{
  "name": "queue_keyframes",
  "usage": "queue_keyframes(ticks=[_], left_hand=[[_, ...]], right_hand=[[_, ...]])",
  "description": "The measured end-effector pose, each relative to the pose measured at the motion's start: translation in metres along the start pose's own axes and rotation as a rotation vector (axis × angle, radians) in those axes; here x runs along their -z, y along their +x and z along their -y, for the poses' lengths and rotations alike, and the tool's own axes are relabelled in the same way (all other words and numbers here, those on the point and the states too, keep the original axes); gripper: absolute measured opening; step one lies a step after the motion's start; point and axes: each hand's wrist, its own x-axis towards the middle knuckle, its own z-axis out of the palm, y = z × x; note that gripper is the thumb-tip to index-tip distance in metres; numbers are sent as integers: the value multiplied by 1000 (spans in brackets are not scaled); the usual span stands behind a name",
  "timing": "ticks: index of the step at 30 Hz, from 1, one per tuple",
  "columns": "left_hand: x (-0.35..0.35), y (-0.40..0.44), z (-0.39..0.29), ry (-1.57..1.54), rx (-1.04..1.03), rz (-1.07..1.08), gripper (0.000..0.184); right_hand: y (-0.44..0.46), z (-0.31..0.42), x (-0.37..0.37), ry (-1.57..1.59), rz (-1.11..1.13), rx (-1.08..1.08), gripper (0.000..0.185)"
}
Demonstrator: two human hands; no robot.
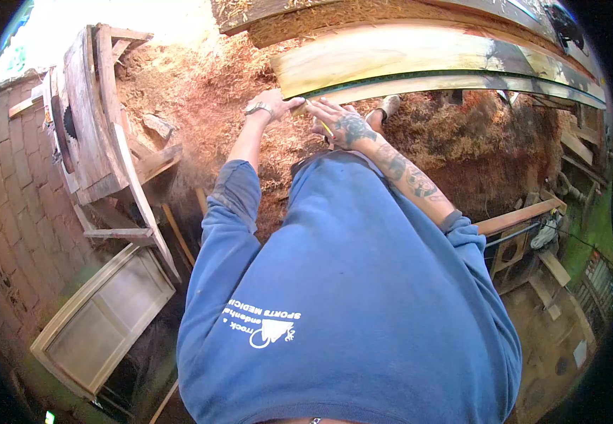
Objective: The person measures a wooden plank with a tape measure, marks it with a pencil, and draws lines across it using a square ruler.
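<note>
A long pale wooden board (405, 53) stretches across the top of the view to the right. Along its near side lies a long, thin, dark green straightedge (462, 73). My left hand (272, 104), with a watch on the wrist, grips the board's left end corner, its thumb beside the straightedge's tip. Its other fingers are partly hidden. Close beside it, my tattooed right hand (345, 126) rests at the board's near edge with index finger and thumb toward the straightedge. A thin yellow pencil (328, 129) is held in the right hand's fingers.
Sawdust and wood shavings (200, 92) cover the ground. At left stands a wooden saw bench (91, 113) with a toothed circular blade (68, 120). Below it leans a panelled wooden frame (102, 321). More boards (292, 32) lie beyond; scrap wood (550, 268) sits at right.
</note>
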Motion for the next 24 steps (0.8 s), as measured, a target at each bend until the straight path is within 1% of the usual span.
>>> queue_keyframes(ticks=[3,10,13,16,19,20,22,24], left_hand=[[10,-12,-12,56,67,31,74],[10,-5,-7,21,55,77,74],[6,-1,-1,-42,-10,47,83],[5,0,2,-43,-10,27,81],[7,0,-1,9,52,70,72],[9,-5,-2,-6,2,40,79],[4,-1,2,2,7,47,80],[1,2,5,-8,-8,38,81]], right_hand=[[1,3,2,-22,14,-3,61],[0,1,-2,-8,11,-16,59],[-3,2,1,-4,-37,14,58],[-7,7,6,48,-113,37,56],[-12,8,-6,42,-211,-30,54],[-13,7,-7,17,-235,-25,52],[-12,5,-7,-35,-286,-15,50],[-12,6,-4,-20,-250,-31,48]])
